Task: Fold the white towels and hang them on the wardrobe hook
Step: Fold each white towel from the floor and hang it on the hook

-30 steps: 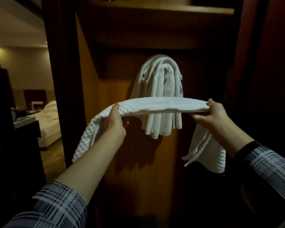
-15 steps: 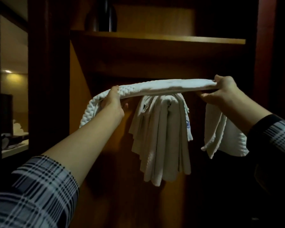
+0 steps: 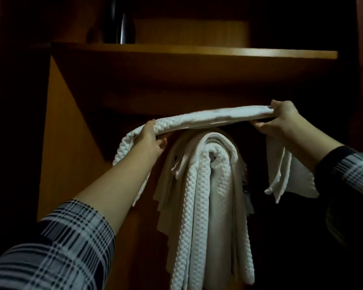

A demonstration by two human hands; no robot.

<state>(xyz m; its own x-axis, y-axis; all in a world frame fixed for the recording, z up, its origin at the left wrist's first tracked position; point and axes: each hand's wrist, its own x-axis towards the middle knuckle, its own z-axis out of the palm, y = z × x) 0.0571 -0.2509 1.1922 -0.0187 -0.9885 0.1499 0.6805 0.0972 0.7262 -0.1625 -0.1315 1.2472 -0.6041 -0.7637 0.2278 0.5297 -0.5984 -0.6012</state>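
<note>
I see my left hand (image 3: 152, 139) and right hand (image 3: 281, 120) gripping a folded towel (image 3: 214, 119) stretched between them; hung towels (image 3: 208, 195) drape just below.

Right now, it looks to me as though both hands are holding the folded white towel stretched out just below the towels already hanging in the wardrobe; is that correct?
Not quite: the head view shows the folded towel held just above the hanging towels, not below them. The rest stands: the left hand and the right hand each grip it, stretched out between them, its ends drooping.
</note>
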